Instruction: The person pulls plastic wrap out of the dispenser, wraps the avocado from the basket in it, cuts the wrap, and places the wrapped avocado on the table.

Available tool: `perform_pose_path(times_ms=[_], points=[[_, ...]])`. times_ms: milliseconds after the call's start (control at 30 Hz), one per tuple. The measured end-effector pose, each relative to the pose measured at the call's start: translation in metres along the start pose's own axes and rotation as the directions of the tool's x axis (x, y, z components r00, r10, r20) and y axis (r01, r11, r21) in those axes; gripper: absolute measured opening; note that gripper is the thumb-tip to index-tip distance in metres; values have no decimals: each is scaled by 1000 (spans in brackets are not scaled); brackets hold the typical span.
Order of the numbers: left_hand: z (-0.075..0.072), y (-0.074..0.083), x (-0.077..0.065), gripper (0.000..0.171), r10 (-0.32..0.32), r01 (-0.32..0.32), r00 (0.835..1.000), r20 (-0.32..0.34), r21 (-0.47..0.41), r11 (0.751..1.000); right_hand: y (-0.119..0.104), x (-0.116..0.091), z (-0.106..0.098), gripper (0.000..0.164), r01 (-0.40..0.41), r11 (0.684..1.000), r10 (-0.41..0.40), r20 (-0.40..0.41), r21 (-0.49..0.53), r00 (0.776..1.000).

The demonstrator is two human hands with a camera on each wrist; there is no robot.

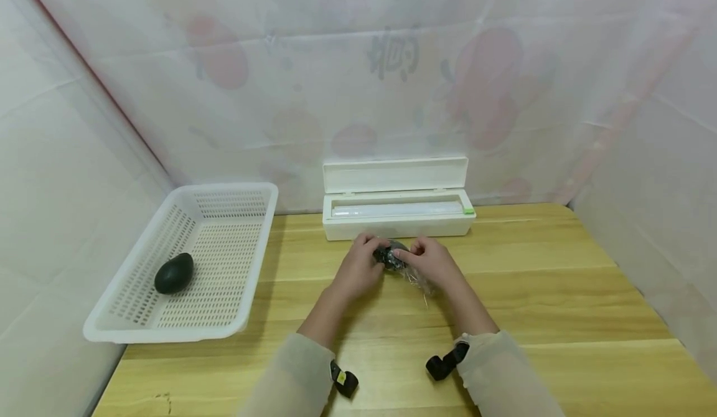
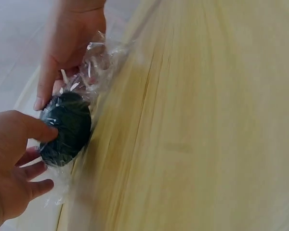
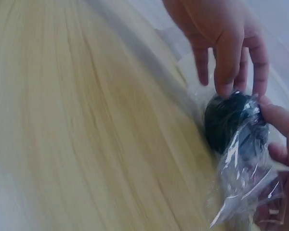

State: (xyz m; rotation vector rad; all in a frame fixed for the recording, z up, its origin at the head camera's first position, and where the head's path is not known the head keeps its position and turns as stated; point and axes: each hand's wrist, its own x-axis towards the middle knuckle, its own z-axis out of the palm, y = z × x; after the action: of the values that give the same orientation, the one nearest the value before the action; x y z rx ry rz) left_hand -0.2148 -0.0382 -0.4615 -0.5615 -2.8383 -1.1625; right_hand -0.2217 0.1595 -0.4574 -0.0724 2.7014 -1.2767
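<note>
Left hand (image 1: 361,269): curled, gripping dark fruit (image 2: 66,129)
Right hand (image 1: 435,264): nearly closed, pinching plastic film (image 2: 100,61) around it
Box (image 1: 398,227): far, lid up
Basket (image 1: 168,334): left, holding another fruit (image 1: 174,274)

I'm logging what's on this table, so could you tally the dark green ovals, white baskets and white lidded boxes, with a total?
White baskets: 1
White lidded boxes: 1, lid open
Dark green ovals: 2, one in the basket, one in clear film
Total: 4
</note>
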Motion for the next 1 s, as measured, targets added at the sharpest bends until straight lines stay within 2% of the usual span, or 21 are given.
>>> perform_pose_path(times_ms=[200,333,500,600,700,800,867,1000], points=[[4,4,-8,42,-59,57,998,-18,-75,996,-1,-8,5,62,-31,999,31,16,-30,999],[9,5,-11,47,-80,74,995,-53,-95,993,2,-11,9,63,-29,1000,28,16,8,999],[14,3,-14,53,-111,99,988,-105,-112,989,5,-12,9,42,14,994,-19,47,104,999],[14,1,-16,56,-132,117,982,-133,-109,987,6,-13,7,22,21,976,-43,98,216,994],[13,-1,-17,60,-136,124,980,-144,-93,988,8,-14,7,17,28,949,-82,159,315,984],[13,-2,-19,64,-127,116,981,-148,-80,990,11,-15,9,14,97,937,-166,182,335,969],[13,-3,-20,68,-108,98,983,-145,-76,992,12,-17,11,9,153,931,-217,167,332,962],[14,-9,-20,82,-79,71,993,-91,-89,994,9,-20,15,13,231,923,-283,134,309,950]])
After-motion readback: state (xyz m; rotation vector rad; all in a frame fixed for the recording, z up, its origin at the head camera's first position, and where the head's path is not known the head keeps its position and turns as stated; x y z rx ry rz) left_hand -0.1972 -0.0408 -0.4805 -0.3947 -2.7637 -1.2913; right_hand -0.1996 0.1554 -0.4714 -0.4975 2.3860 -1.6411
